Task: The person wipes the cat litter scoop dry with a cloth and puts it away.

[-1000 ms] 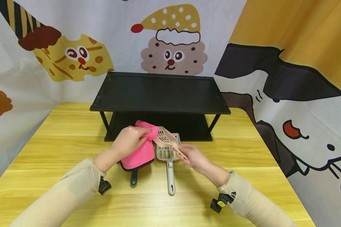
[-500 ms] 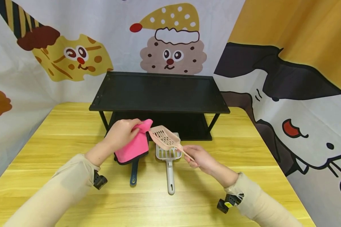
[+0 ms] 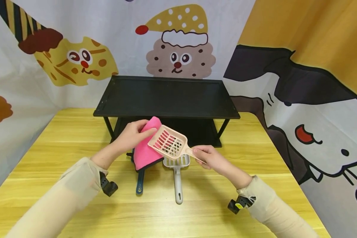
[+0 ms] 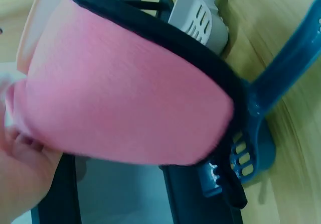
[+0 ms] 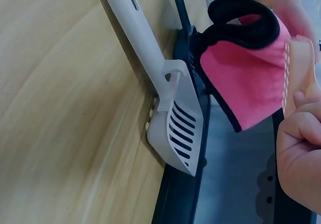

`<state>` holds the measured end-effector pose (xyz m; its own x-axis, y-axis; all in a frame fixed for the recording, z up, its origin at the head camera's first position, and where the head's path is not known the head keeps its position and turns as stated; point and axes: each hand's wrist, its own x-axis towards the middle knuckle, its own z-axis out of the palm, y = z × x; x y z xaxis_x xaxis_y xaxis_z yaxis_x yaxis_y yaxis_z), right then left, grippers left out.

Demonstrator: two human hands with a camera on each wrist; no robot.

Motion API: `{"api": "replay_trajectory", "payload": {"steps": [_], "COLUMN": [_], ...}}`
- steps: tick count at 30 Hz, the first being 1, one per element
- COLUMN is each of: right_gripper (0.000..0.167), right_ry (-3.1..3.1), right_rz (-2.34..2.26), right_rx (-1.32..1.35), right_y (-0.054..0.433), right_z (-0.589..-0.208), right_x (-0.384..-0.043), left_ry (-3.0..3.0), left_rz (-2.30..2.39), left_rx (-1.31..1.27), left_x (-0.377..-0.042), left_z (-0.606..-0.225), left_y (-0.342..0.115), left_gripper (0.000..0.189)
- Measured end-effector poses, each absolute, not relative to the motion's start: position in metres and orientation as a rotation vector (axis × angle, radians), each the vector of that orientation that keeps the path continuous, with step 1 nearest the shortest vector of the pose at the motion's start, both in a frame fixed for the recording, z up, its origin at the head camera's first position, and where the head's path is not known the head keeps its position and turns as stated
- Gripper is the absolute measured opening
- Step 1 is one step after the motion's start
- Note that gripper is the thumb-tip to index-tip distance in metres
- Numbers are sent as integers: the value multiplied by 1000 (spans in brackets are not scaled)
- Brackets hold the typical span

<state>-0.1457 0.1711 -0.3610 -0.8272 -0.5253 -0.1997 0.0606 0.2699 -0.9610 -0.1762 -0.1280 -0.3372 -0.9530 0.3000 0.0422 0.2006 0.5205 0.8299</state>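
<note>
My left hand (image 3: 132,135) pinches a pink cloth (image 3: 144,155) with black edging, its thumb at the slotted end of a pale pink litter scoop (image 3: 175,133). My right hand (image 3: 212,159) grips that scoop by its handle, holding it tilted above the table. The cloth lies against the back of the scoop's basket, and pink shows through several slots. In the left wrist view, the cloth (image 4: 125,88) spreads wide with a black tab at one corner. From the right wrist, its edging (image 5: 251,38) curls into a loop and the scoop (image 5: 300,68) shows edge-on.
A grey litter scoop (image 3: 178,185) lies on the wooden table (image 3: 226,191), its basket partly covered. Left of it lies a dark blue scoop (image 3: 140,183), mostly hidden under the cloth. Behind stands a black two-tier rack (image 3: 166,96), backed by a printed curtain (image 3: 131,59).
The pink scoop has turned its slotted face up toward the head camera and shifted slightly left. My left hand has moved left, then back toward the scoop, with the cloth now behind it.
</note>
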Motion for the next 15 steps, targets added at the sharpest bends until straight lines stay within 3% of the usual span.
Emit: {"api": "replay_trajectory", "payload": {"steps": [4,15], "right_gripper": [32,23], "right_ry": [2070,2294], "right_rz": [-1540,-1063], "right_rx": [-460,-870], "right_y": [172,178], "right_z": [-360,-335], "right_x": [-149,-167], "left_ry": [2762,2722], "left_rz": [1342,1125], "left_rx": [425,717], "left_x": [-178,-186], "left_z": [-335,-297], "left_y": [-126,-119], "left_gripper": [27,13]}}
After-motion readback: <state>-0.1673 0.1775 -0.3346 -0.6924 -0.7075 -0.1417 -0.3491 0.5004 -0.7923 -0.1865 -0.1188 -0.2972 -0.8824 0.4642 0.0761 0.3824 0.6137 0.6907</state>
